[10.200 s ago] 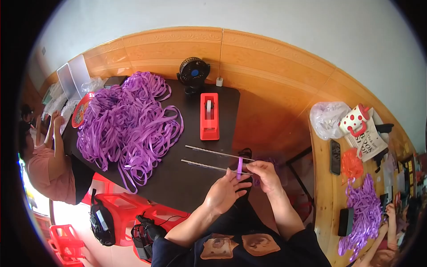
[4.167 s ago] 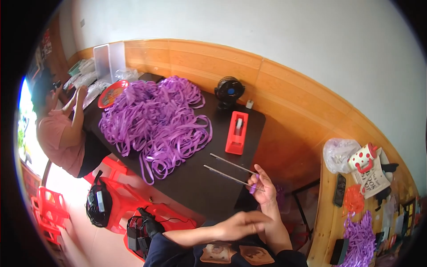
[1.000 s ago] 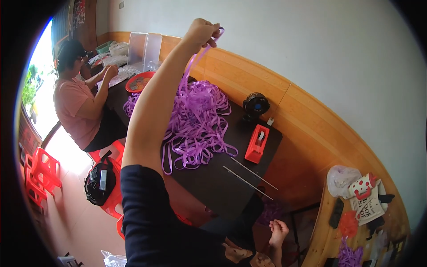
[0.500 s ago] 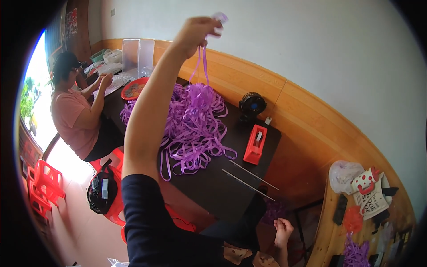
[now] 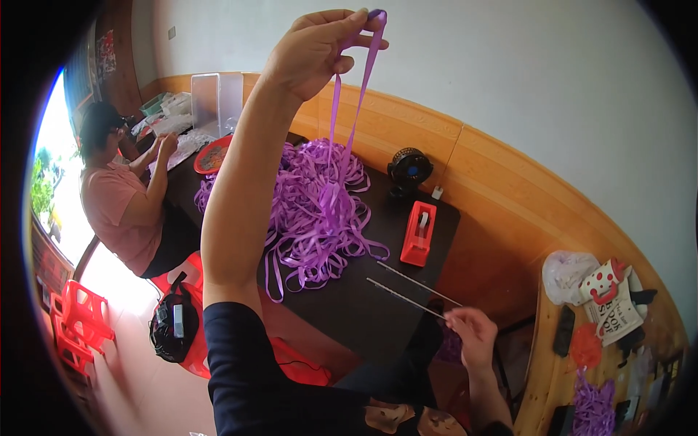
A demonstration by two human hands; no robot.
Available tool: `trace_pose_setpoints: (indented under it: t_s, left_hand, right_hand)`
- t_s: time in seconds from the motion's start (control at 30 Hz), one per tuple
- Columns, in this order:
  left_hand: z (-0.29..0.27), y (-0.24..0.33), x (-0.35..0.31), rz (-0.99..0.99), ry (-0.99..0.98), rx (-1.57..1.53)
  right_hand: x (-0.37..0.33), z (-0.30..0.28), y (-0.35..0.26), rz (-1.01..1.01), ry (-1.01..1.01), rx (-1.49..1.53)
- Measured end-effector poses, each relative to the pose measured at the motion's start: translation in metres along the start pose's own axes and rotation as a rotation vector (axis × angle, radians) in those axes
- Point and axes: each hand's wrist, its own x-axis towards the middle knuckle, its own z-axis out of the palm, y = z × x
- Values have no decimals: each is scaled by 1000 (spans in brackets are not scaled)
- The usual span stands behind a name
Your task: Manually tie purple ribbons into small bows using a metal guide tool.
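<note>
Your left hand (image 5: 320, 47) now lifts a pinched purple ribbon (image 5: 347, 116) higher off the counter (image 5: 349, 305) pile, while your right hand (image 5: 471, 336) loosely pinches a thin rod's (image 5: 407, 298) end.

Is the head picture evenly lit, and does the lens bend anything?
Head view: not evenly lit; the window at the left edge is blown out to white, while the dark table keeps detail. The fisheye curves the wooden wall panel and leaves black corners. The raised left hand and its purple ribbon look sharp.
</note>
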Motion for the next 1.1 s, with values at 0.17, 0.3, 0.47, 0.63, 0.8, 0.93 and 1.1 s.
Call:
trace_pose_setpoints:
  t_s: [0.17,0.3,0.47,0.63,0.8,0.93,1.1]
  left_hand:
    - [21,16,-11,-37,-110,35]
    - [39,24,-15,-74,-206,2]
    - [35,26,-21,-75,-283,-38]
    - [23,28,-29,-93,-269,-56]
    - [-25,49,-33,79,-167,-200]
    - [-63,56,-36,159,-152,-60]
    - [-72,55,-55,-12,49,760]
  right_hand:
    - [74,73,-21,-270,-268,-208]
    - [131,104,-26,-311,-379,-253]
    - [163,138,-28,-163,-794,-9]
    - [165,151,-13,-36,-1044,-59]
    - [176,141,7,-42,-751,48]
    - [173,141,0,174,-485,110]
    - [184,125,13,13,-406,-366]
